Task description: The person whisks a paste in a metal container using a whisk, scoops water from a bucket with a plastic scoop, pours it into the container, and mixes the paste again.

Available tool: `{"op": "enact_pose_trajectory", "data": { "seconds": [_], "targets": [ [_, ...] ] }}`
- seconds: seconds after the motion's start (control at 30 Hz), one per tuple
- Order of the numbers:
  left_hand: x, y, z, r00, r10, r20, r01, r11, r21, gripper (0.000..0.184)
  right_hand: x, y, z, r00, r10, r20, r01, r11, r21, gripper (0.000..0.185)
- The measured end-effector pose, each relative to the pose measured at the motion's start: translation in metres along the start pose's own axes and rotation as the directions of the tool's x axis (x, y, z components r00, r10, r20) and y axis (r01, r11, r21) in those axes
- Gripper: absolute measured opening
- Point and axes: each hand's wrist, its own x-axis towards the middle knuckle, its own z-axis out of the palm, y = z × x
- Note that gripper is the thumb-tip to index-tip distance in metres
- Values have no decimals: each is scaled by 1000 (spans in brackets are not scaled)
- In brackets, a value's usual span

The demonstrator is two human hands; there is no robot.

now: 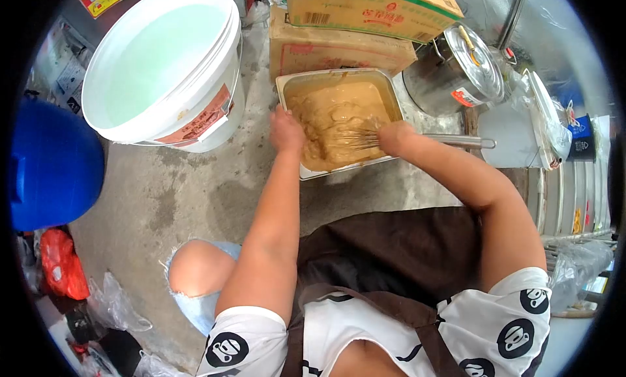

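Observation:
A rectangular metal pan [345, 171] stands on the concrete floor, filled with thick, light-brown batter [349, 100]. The batter is lumpy and ridged on its left side. My left hand [287, 130] grips the pan's left rim; its fingertips are partly hidden. My right hand [396, 139] is closed around a wire whisk [456, 140] low on the handle, close to the wires. The whisk lies almost level, its wires in the batter and its handle end sticking out to the right beneath my forearm.
A large white bucket [228, 119] of clear liquid stands left of the pan, near a blue barrel [55, 168]. Cardboard boxes [345, 47] are stacked right behind the pan. To the right are a lidded steel pot [427, 83] and a white container [508, 139].

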Motion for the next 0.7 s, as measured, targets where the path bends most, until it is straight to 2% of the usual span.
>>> {"op": "enact_pose_trajectory", "data": {
  "seconds": [0.07,0.13,0.23,0.27,0.33,0.4,0.47,0.5,0.57,0.67,0.7],
  "targets": [
    [1,3,-4,999,-41,23,41,999,26,26,-1,14,-5,998,50,28,-48,997,-66,22],
    [0,1,-4,1000,6,19,-7,997,81,30,13,35,4,986,168,-7,-168,982,-91,21],
    [0,-2,0,999,-5,52,0,994,106,30,12,37,-14,973,223,-54,-229,962,-149,20],
    [0,-2,0,998,-16,57,10,993,115,30,20,38,-11,976,213,-44,-217,965,-149,20],
    [0,-2,1,1000,23,9,-23,999,45,30,41,40,-5,971,199,-131,-221,958,-180,19],
    [0,-1,-1,1000,3,24,-4,999,32,31,53,32,-12,983,152,-100,-171,961,-218,18],
    [1,-3,1,999,-9,38,8,1000,16,32,53,20,-31,981,164,-103,-169,985,-39,18],
    [1,-3,2,1000,-2,27,1,1000,22,33,54,14,-39,982,162,-96,-166,985,-36,18],
    [2,-3,5,1000,5,17,-5,1000,25,33,56,6,-51,999,2,-44,0,998,56,20],
    [2,-3,5,1000,-25,3,25,1000,15,34,66,-11,-45,990,-42,-137,55,994,98,21],
    [3,-3,5,1000,-18,9,18,1000,13,35,67,-18,-46,994,-34,-106,44,995,95,21]
  ]
}}
